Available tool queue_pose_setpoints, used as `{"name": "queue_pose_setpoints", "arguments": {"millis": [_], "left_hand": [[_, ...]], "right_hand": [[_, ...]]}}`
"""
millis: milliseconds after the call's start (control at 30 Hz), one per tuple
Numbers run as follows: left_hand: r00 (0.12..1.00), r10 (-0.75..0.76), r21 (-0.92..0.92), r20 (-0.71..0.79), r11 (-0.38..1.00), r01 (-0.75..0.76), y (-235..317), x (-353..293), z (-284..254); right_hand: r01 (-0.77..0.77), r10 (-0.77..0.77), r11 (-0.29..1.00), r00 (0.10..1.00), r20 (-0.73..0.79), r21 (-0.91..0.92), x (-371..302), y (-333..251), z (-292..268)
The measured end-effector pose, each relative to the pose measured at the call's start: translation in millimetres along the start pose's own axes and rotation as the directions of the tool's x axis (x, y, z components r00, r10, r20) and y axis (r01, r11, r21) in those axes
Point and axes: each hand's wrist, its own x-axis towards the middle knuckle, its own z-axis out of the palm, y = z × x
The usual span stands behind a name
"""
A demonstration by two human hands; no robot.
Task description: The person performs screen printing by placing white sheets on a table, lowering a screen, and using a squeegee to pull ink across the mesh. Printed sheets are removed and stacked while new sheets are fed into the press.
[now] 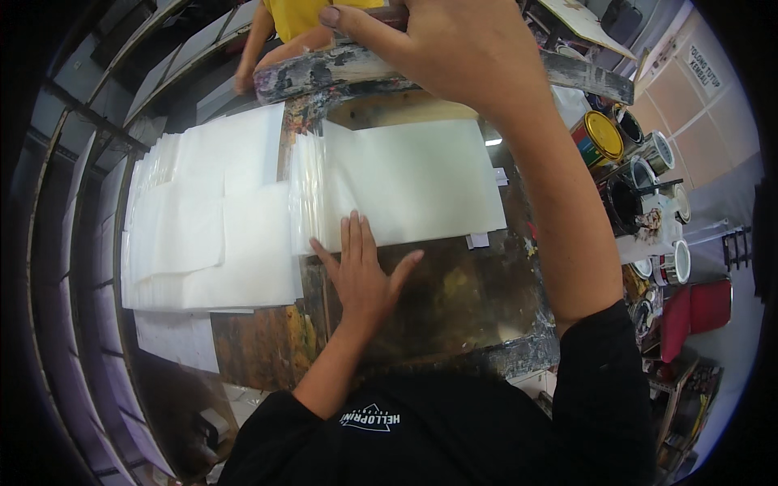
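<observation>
My left hand [363,279] lies flat with spread fingers at the near edge of a translucent white plastic sheet [421,178]. Its fingertips rest beside a fanned row of sheet edges [308,182]. To the left, overlapping stacks of similar white sheets [243,227] cover the table. My right arm reaches far forward, and my right hand [462,57] is up at an ink-stained wooden frame [324,77], which is raised above the table's far side. The thumb points left along the bar; the other fingers are cut off at the top, but the hand appears closed on the frame.
Small white tabs [478,240] stick out by the sheet on the dark stained table [454,304]. Paint cans [601,138] and tubs crowd the right side, near a red chair [697,316]. Racks [105,283] stand at left. A person in yellow [304,16] is beyond the table.
</observation>
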Motion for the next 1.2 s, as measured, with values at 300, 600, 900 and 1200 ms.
{"name": "queue_pose_setpoints", "arguments": {"millis": [300,600,900,1200], "left_hand": [[0.925,-0.112,-0.220,-0.363,0.975,0.032,-95.4,52.6,-55.5],[0.943,-0.169,0.056,-0.287,0.980,0.192,-321.2,35.9,-144.2],[0.973,-0.224,-0.511,0.062,0.830,0.224,-147.6,59.0,-47.1],[0.941,0.239,-0.082,0.241,0.971,-0.226,26.1,52.3,73.2]], "right_hand": [[0.050,-0.064,0.987,0.994,-0.086,-0.152,-5.9,4.2,8.8],[-0.011,0.001,0.994,0.996,-0.085,-0.109,-15.0,-10.3,3.5],[-0.063,0.061,0.987,0.998,-0.019,-0.149,-9.4,-13.0,-2.6],[0.026,-0.029,0.998,0.999,-0.044,-0.052,4.3,-4.4,6.3]]}}
